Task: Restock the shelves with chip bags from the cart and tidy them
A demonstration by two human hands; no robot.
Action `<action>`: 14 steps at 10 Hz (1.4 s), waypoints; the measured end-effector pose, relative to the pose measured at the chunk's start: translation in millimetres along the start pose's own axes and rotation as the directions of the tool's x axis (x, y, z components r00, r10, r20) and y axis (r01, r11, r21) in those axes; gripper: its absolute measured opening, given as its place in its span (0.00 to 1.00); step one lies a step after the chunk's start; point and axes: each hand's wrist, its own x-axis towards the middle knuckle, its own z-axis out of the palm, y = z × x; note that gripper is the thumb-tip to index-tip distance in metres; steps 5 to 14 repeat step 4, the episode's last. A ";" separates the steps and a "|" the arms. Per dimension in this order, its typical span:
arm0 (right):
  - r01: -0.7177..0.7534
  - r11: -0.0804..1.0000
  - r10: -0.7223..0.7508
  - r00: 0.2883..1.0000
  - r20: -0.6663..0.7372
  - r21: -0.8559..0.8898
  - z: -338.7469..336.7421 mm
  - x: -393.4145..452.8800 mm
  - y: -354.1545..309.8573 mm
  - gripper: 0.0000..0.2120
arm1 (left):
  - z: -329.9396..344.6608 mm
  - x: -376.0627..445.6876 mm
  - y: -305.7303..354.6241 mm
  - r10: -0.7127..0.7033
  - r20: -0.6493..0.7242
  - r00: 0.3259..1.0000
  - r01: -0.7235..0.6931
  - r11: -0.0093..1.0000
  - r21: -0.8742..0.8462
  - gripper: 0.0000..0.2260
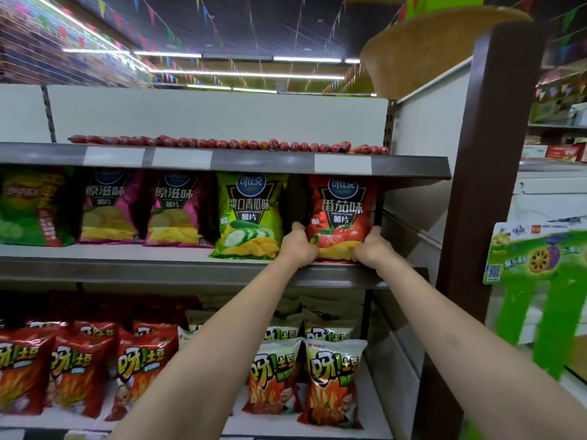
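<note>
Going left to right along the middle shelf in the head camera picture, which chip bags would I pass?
Green and red bag → purple bag → second purple bag → green cucumber bag → red tomato bag, held by left hand and right hand.

Bright ceiling strip lights point(306, 59) glare overhead; edges bend and blur, under-shelf rows sit dim

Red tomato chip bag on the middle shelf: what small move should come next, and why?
Probably ease the red tomato bag back and let go. The left hand and right hand grip its lower corners, and it stands upright at the shelf's front edge beside the green cucumber bag.
</note>
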 end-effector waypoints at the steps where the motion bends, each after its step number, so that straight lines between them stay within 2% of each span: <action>1: 0.002 0.998 -0.012 0.989 -0.144 -0.065 0.5 -14.9 -4.4 0.39 | -4.7 -11.0 -2.7 0.033 -0.055 0.998 -0.036 0.998 -0.055 0.26; 2: 0.127 0.990 -0.138 0.925 -0.353 -0.054 -0.2 -35.6 -17.0 0.34 | -15.5 -24.0 -7.6 0.052 -0.107 0.993 -0.063 0.993 -0.105 0.22; 3: 0.265 0.964 -0.254 0.895 -0.366 -0.023 10.5 -58.7 -31.0 0.27 | -36.9 -41.2 -13.9 0.050 -0.145 0.988 -0.072 0.986 -0.149 0.16; 4: 0.390 0.921 -0.371 0.880 -0.297 0.006 23.8 -81.7 -51.3 0.18 | -64.9 -53.3 -19.8 0.026 -0.220 0.975 -0.054 0.991 -0.123 0.10; 14: 0.390 0.921 -0.371 0.880 -0.297 0.006 23.8 -81.7 -51.3 0.18 | -64.9 -53.3 -19.8 0.026 -0.220 0.975 -0.054 0.991 -0.123 0.10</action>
